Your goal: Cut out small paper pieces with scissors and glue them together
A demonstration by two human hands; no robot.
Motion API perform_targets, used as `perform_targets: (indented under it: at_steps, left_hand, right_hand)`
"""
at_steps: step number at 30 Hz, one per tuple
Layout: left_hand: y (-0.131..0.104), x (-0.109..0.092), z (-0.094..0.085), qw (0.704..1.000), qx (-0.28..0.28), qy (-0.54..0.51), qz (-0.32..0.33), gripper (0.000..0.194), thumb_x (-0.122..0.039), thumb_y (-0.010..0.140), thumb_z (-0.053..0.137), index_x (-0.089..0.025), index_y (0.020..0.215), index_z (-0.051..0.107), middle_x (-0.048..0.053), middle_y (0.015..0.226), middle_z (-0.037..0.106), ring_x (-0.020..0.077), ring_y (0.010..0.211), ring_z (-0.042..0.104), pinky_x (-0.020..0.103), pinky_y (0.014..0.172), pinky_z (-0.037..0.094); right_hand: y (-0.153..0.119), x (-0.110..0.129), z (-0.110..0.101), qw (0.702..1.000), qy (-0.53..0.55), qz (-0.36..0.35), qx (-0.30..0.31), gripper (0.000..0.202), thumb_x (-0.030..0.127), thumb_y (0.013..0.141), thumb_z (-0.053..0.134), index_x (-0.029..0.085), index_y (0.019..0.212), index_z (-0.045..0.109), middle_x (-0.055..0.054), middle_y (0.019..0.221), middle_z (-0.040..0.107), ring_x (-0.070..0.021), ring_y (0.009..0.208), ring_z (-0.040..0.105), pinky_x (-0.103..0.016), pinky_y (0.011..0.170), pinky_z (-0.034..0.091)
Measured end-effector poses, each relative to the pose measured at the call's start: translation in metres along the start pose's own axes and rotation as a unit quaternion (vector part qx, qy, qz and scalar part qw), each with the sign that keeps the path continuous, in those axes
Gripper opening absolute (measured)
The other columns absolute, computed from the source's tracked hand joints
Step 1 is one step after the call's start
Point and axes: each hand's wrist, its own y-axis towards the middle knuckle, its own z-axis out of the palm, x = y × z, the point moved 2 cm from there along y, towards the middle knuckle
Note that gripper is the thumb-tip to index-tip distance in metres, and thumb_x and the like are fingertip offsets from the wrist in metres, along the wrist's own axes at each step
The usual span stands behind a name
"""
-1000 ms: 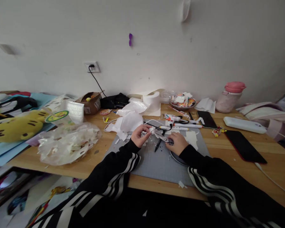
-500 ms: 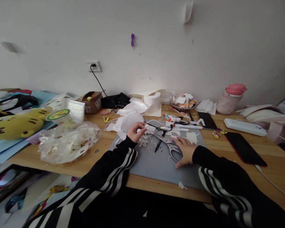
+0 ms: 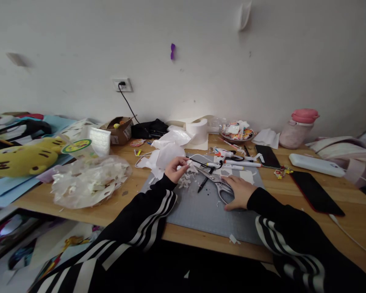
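Over the grey cutting mat (image 3: pixel 195 217), my left hand (image 3: pixel 175 170) is closed in a pinch on a small white piece of paper (image 3: pixel 190 163), mostly hidden by the fingers. My right hand (image 3: pixel 240 192) is at the handles of the grey scissors (image 3: pixel 222 188), fingers stretched and thumb apart, with a handle loop between them. Whether the fingertips touch the handle, I cannot tell. The scissor blades point up and left toward white paper scraps (image 3: pixel 185 180). A black pen (image 3: pixel 203 184) lies under the blades.
Behind the mat are a glue gun (image 3: pixel 221 154), white markers (image 3: pixel 242 163), a white roll (image 3: pixel 197 128) and a bowl of scraps (image 3: pixel 238 132). Phones (image 3: pixel 316 191), a power bank (image 3: pixel 315 164) and a pink-lidded bottle (image 3: pixel 297 129) stand right; a plastic bag (image 3: pixel 88 187) and yellow plush (image 3: pixel 24 158) left.
My right thumb has moved in slightly toward the scissor handle, narrowing the spread of that hand. My left hand keeps its pinch in nearly the same place. The view has shifted a little.
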Motion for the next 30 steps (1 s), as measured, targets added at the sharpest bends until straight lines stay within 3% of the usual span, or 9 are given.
perform_targets:
  at_steps: [2,5,10,14,18,25,30]
  left_hand:
    - [-0.001,-0.002,0.002,1.000,0.015,0.011,0.007,0.039,-0.055,0.073,0.062,-0.017,0.065,0.055,0.011,0.088,0.067,0.0185,0.079,0.060,0.031,0.072,0.047]
    - [-0.002,-0.004,0.005,0.999,0.036,0.031,0.023,0.038,-0.054,0.074,0.060,-0.017,0.065,0.055,0.011,0.088,0.067,0.0179,0.078,0.060,0.031,0.072,0.047]
    - [-0.002,-0.006,0.007,0.996,0.046,0.057,0.047,0.033,-0.048,0.077,0.059,-0.018,0.065,0.054,0.011,0.088,0.068,0.0173,0.076,0.060,0.030,0.069,0.046]
    - [-0.001,-0.009,0.006,0.994,0.039,0.081,0.069,0.026,-0.041,0.078,0.058,-0.018,0.066,0.054,0.011,0.088,0.068,0.0177,0.078,0.061,0.030,0.070,0.047]
    - [-0.001,-0.012,0.004,0.989,0.020,0.115,0.089,0.020,-0.035,0.079,0.057,-0.019,0.067,0.054,0.010,0.088,0.068,0.0181,0.080,0.062,0.031,0.071,0.047]
    - [0.001,-0.013,0.001,0.985,-0.009,0.140,0.097,0.018,-0.033,0.078,0.056,-0.020,0.067,0.053,0.009,0.090,0.068,0.0185,0.084,0.063,0.034,0.080,0.050]
    - [0.002,-0.013,0.002,0.985,-0.001,0.147,0.092,0.018,-0.032,0.078,0.056,-0.020,0.066,0.052,0.009,0.090,0.068,0.0187,0.085,0.063,0.034,0.081,0.050]
  right_hand:
    - [0.006,0.001,0.003,1.000,0.014,0.012,-0.023,0.100,0.053,0.053,0.075,0.014,0.137,0.040,-0.020,0.139,0.043,-0.0374,0.125,0.042,-0.047,0.102,0.033]
    - [0.019,0.008,0.010,0.994,0.054,0.006,-0.097,0.063,0.049,0.074,0.060,0.014,0.126,0.053,-0.017,0.130,0.053,-0.0311,0.119,0.049,-0.042,0.097,0.038]
    - [0.032,0.016,0.017,0.980,0.073,-0.010,-0.183,0.032,0.028,0.075,0.059,0.013,0.102,0.066,-0.015,0.103,0.066,-0.0288,0.104,0.058,-0.042,0.089,0.043]
    - [0.029,0.014,0.012,0.967,0.133,0.001,-0.216,0.028,0.021,0.065,0.061,0.014,0.091,0.067,-0.010,0.090,0.069,-0.0222,0.085,0.062,-0.034,0.078,0.047]
    - [0.020,0.011,0.003,0.942,0.169,0.010,-0.291,0.029,0.022,0.061,0.059,0.018,0.089,0.066,-0.003,0.078,0.069,-0.0175,0.070,0.061,-0.029,0.066,0.047]
    - [0.018,-0.003,0.003,0.923,0.189,-0.039,-0.333,0.033,0.043,0.074,0.057,0.020,0.094,0.070,-0.004,0.075,0.071,-0.0156,0.061,0.062,-0.027,0.059,0.048]
    - [0.020,0.002,0.009,0.915,0.187,-0.096,-0.344,0.030,0.042,0.075,0.059,0.019,0.088,0.074,-0.006,0.078,0.073,-0.0175,0.065,0.065,-0.029,0.064,0.052]
